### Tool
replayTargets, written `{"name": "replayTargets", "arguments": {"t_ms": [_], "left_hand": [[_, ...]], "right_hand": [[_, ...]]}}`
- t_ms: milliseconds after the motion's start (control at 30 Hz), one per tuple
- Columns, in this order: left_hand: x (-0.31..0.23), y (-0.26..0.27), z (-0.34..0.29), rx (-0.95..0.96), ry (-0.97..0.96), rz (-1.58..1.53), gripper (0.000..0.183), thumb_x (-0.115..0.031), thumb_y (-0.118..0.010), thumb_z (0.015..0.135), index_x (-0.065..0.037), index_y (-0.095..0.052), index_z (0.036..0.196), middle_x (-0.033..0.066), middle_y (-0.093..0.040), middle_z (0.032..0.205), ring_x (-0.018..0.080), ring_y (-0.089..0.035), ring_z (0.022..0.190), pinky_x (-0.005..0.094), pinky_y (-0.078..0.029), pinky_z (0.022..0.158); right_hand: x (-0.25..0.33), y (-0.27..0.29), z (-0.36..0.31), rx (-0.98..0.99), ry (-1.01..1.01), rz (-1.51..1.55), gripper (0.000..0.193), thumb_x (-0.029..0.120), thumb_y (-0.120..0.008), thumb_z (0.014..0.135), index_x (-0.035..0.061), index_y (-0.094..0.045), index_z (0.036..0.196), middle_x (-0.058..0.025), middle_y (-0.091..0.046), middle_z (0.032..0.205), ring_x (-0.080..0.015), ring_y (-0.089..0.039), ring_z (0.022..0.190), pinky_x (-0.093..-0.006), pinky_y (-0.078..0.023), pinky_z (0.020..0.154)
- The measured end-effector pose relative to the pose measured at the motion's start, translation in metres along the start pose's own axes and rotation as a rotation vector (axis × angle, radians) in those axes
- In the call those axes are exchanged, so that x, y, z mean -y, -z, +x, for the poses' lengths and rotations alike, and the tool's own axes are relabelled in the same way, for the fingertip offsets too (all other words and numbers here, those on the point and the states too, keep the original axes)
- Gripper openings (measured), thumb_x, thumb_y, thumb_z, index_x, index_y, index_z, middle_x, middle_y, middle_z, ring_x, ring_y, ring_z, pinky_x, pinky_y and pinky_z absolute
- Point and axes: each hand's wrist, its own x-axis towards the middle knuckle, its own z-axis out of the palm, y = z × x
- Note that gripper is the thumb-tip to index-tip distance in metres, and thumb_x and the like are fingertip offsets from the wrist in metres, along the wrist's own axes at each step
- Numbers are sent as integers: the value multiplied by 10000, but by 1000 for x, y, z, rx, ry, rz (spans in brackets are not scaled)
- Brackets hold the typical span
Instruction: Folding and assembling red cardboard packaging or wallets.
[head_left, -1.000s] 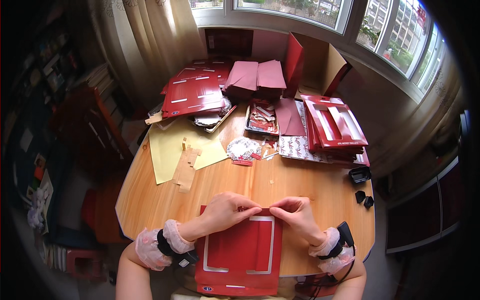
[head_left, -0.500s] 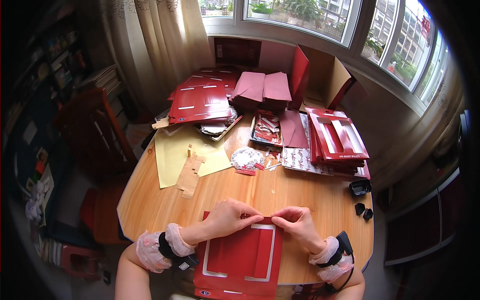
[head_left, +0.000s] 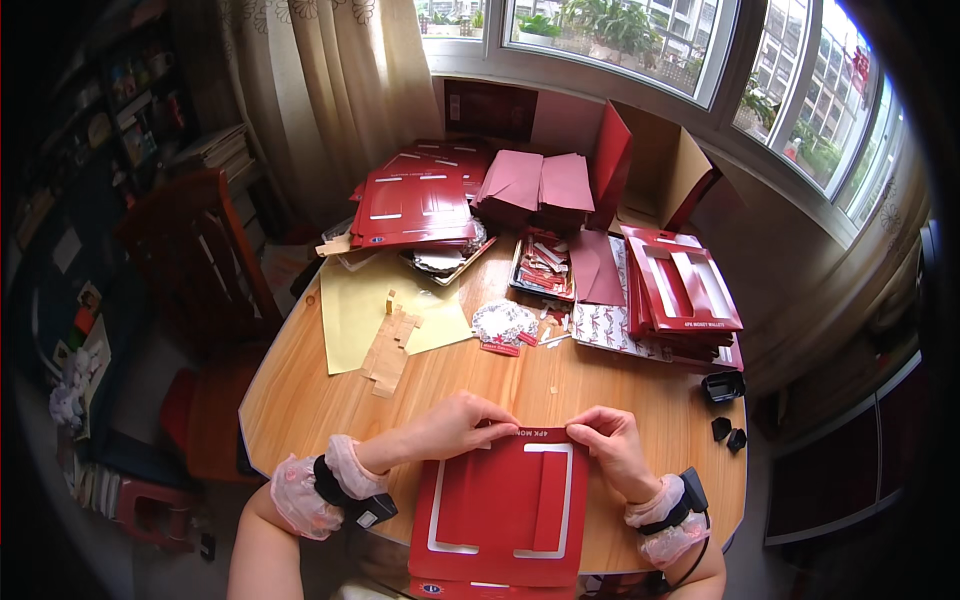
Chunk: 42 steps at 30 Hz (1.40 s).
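Observation:
A red cardboard sleeve (head_left: 500, 505) with white-edged cutouts lies flat at the table's near edge, its lower end reaching past that edge. My left hand (head_left: 465, 425) pinches the far edge of the sleeve near its middle, thumb and fingers together. At the far right corner, my right hand (head_left: 608, 440) pinches the same edge. A narrow printed strip shows along the fold between both hands. Beyond them lie a white patterned round paper piece (head_left: 503, 321) and a small red label (head_left: 500, 349).
Red cardboard sheets (head_left: 410, 205) and pink envelopes (head_left: 565, 183) are stacked at the back. A tray of red and white labels (head_left: 543, 262) sits mid-table. Folded red sleeves (head_left: 690, 285) pile at right, near a black tape dispenser (head_left: 722, 387). Yellow paper (head_left: 350, 320) lies left under brown tape pieces (head_left: 390, 350).
My hands have moved farther apart along the sleeve's far edge, the right one out to the corner. The printed strip on that edge has come into view. The whole view has shifted slightly.

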Motion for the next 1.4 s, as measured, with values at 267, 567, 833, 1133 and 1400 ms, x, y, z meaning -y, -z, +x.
{"name": "replayTargets", "arguments": {"t_ms": [267, 567, 833, 1133, 1400], "left_hand": [[12, 9, -2, 139, -40, -79, 286, -72, -575, 997, -32, -652, 1269, 144, -722, 1061, 195, -678, 942, 314, -533, 831], [11, 10, -1, 137, -19, -156, 341, -23, -504, 1004, -45, -618, 1325, 152, -701, 1142, 210, -659, 1016, 323, -509, 901], [7, 14, 1, 137, 13, -167, 358, -13, -481, 1004, -42, -609, 1337, 150, -702, 1163, 189, -651, 1036, 315, -510, 917], [12, 4, 2, 39, -25, -207, 259, -179, -605, 1006, -57, -690, 1218, 88, -716, 922, 110, -667, 843, 263, -534, 707], [-10, -4, -2, -131, 138, 24, 327, -376, -722, 917, -53, -727, 869, 78, -670, 635, 150, -658, 548, 300, -508, 566]], "right_hand": [[1, 0, 1, -4, -29, -22, 92, 113, -697, 938, 26, -724, 942, 8, -711, 829, -8, -584, 702, -155, -407, 586], [10, -1, 1, 55, -49, 120, 186, 49, -666, 936, -5, -642, 1112, -33, -700, 980, -57, -635, 841, -178, -501, 717], [-4, 8, 4, 51, -72, 185, 171, 40, -637, 941, 4, -614, 1107, -28, -690, 964, -57, -643, 821, -182, -514, 672], [-5, -3, 2, -77, 67, 34, 39, 49, -649, 949, 32, -657, 983, 18, -671, 831, -18, -589, 716, -162, -446, 602], [-6, -7, -1, -5, 107, -32, 46, 36, -664, 949, -8, -654, 960, -15, -699, 853, -49, -634, 763, -200, -512, 681]]}}
